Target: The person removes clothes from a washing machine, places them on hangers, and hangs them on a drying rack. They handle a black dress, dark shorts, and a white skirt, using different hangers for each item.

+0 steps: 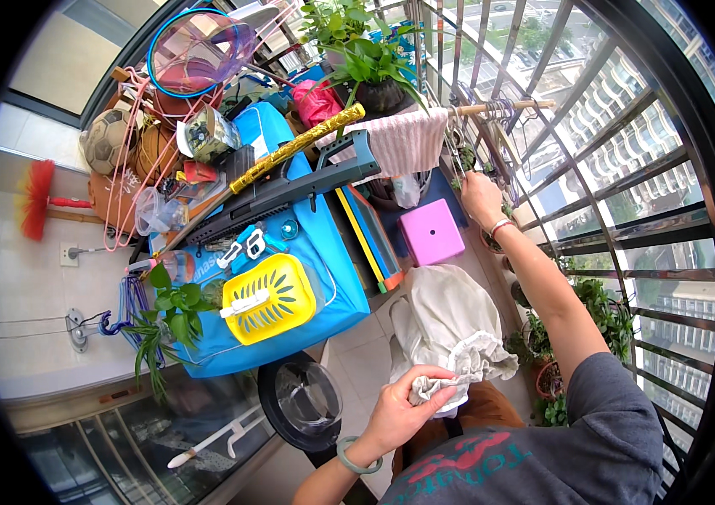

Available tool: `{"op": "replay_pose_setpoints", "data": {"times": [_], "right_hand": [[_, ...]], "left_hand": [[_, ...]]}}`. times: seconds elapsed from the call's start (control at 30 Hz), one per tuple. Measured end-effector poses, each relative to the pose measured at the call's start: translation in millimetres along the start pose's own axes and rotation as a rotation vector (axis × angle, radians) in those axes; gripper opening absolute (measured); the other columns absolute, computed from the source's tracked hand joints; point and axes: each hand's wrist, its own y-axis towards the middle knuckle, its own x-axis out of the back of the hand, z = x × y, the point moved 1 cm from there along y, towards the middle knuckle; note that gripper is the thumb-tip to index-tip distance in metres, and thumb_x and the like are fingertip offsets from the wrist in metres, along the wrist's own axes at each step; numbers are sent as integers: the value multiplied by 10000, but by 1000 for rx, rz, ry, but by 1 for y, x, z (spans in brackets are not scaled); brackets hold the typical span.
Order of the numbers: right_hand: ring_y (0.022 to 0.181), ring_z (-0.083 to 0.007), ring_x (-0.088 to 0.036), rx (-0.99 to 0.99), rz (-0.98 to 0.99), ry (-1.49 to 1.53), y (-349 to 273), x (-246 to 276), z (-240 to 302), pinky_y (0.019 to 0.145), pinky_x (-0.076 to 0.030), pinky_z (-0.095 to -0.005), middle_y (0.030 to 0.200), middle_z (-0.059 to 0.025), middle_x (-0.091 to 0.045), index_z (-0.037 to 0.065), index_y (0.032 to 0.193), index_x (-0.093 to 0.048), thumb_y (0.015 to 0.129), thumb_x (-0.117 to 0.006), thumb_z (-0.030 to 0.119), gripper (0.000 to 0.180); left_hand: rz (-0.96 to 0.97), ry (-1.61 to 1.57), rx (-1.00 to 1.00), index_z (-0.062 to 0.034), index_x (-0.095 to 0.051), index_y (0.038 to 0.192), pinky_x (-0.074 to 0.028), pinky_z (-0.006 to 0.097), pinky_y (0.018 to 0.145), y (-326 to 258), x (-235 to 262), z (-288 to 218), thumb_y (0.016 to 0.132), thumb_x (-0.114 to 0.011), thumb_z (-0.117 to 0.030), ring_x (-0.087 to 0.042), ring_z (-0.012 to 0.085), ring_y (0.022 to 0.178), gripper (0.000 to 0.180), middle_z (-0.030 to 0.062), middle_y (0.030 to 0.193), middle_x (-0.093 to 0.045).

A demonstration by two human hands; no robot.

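My left hand (pixel 404 410), a green bangle at its wrist, pinches the gathered, ruffled edge of a cream-white cloth (pixel 450 316). The cloth hangs in loose folds in front of my body; its exact kind does not show. Stretched out toward the railing, my right hand (pixel 481 199) has its fingers closed around something thin that I cannot make out. Just beyond it, a pink striped towel (pixel 404 139) drapes over a wooden pole (pixel 492 108). Several hangers (pixel 505 114) hang along that pole.
A pink stool (pixel 431 232) stands ahead of the cloth. Left of it, a blue-covered surface (pixel 332 311) carries a yellow basket (pixel 269 299), a toy gun (pixel 282 198) and clutter. A black-rimmed bin (pixel 307 404) is nearby. Potted plants (pixel 597 316) line the railing (pixel 660 219) at right.
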Motion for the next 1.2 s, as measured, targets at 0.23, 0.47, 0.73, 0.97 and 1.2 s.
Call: {"op": "replay_pose_setpoints", "data": {"times": [0.23,0.47,0.73,0.97,1.2], "right_hand": [[791,-403,-638,-96,221,51,-107,50,0,711,-508,-487,819,-212,-661,9,807,-648,879,-538,244,269],[584,-131,-584,-182,321,849,-291,148,18,520,-457,-244,720,-33,-585,24,997,-696,920,-600,156,181],[617,-91,-570,243,518,1033,-436,255,86,558,-522,-219,794,-30,-500,9,1003,-703,937,-587,91,157],[713,-143,-566,599,529,921,-502,286,139,557,-526,-265,770,-41,-580,23,997,-716,886,-629,21,141],[947,-157,-608,473,563,1343,-519,304,178,886,-471,-310,1022,-66,-652,46,1265,-583,849,-708,339,524]], "left_hand": [[-131,51,-103,-47,-605,1177,-480,203,727,-36,5,18,893,-702,-143,-578,49,840,315,13,970,-666],[-190,49,-263,-38,-599,1243,-414,165,669,-101,13,37,935,-658,-242,-486,3,757,374,-68,838,-595],[-230,-27,-477,-45,-556,1297,-391,150,689,-216,31,37,932,-651,-312,-451,-8,761,462,-81,858,-560],[-344,159,-633,-31,-635,1082,-369,152,610,-330,35,49,945,-647,-215,-431,-11,697,230,-67,823,-603],[-483,375,-771,-19,-656,1018,-398,171,577,-410,18,69,924,-655,-109,-477,-1,670,131,-23,803,-663]]}}
